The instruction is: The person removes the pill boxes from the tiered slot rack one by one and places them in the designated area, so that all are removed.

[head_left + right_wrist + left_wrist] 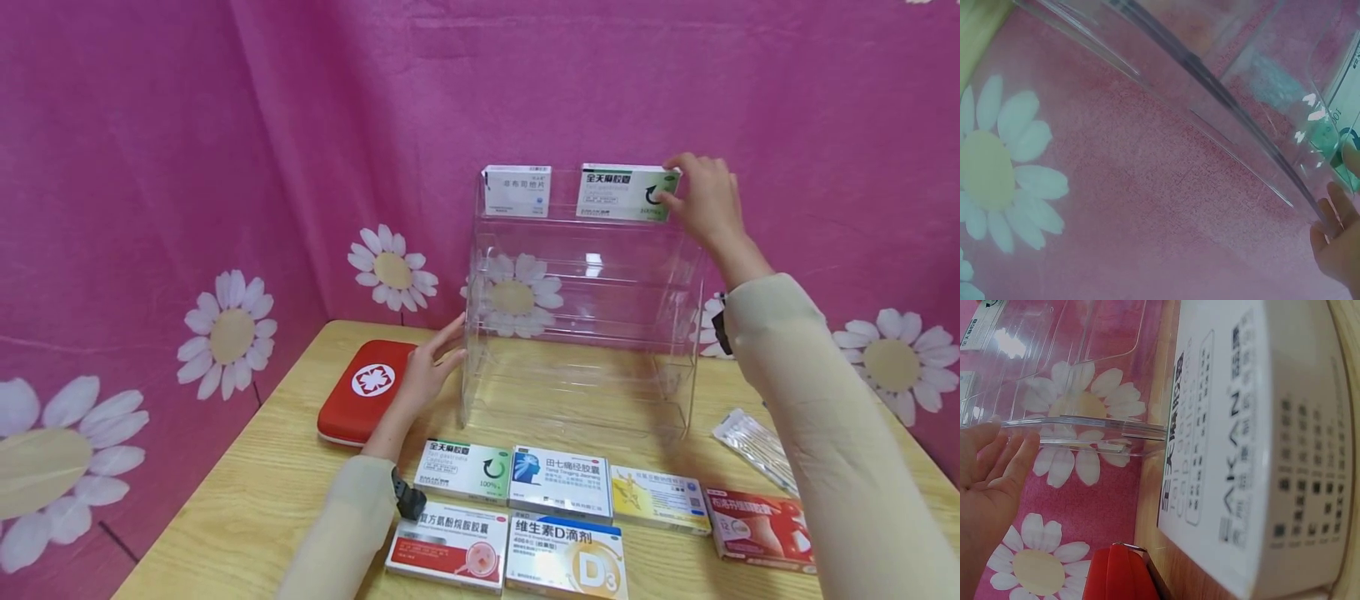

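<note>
A clear acrylic tiered rack (585, 304) stands at the back of the wooden table. On its top tier stand a white medicine box (517, 193) at the left and a green-and-white medicine box (618, 190) at the right. My right hand (705, 196) pinches the right end of the green-and-white box, thumb on its front and fingers at its top edge. In the right wrist view this hand (1340, 247) shows only partly. Lower down, my left hand (433, 367) touches the rack's left side with extended fingers; the left wrist view shows those fingers (1019, 456) along the clear panel.
Several medicine boxes lie before the rack, among them another green-and-white one (461, 468), a vitamin D box (540, 554) and a red box (757, 527). A red first-aid case (341, 408) lies left, packed cotton swabs (757, 446) right. A pink flowered cloth (300, 125) hangs behind.
</note>
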Tool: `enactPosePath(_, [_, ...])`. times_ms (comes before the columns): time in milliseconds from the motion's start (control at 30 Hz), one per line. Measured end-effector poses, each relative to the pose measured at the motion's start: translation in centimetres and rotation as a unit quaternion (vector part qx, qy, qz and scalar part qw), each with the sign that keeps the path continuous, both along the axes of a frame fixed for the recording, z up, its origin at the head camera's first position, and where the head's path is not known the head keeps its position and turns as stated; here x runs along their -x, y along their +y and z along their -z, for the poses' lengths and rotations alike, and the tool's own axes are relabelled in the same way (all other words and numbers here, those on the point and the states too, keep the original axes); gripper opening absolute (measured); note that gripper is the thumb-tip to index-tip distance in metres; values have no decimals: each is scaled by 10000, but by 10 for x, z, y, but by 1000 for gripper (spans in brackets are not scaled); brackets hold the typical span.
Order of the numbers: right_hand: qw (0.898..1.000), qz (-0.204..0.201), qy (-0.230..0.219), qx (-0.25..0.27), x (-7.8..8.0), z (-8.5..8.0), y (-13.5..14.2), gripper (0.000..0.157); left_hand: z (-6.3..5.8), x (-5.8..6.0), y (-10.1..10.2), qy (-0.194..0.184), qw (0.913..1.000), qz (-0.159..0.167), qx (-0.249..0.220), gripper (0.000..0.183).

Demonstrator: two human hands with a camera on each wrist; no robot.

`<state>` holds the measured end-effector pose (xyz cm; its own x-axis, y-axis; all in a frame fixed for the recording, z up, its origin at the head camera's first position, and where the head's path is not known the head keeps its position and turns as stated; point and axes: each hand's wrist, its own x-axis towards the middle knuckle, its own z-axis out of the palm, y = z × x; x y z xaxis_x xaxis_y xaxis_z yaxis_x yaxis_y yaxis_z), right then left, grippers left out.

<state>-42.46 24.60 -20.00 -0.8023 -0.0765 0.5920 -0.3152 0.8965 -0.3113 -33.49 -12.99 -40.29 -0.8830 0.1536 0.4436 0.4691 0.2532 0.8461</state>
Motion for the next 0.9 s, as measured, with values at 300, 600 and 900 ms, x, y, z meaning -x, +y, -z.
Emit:
enactPosePath(300, [9964,-195,598,563,-5,-2,-3,36,-14,-8,4,-45,10000,30,80,58])
enactPosePath(600, [9811,-270,1371,1336,-8,-8,-14,31,-4,0,3,22,10000,27,-50,58])
enactPosePath(900, [9595,-527,1684,2196,-26,-7,-11,30,-3,3,7,66,9999,7,80,58])
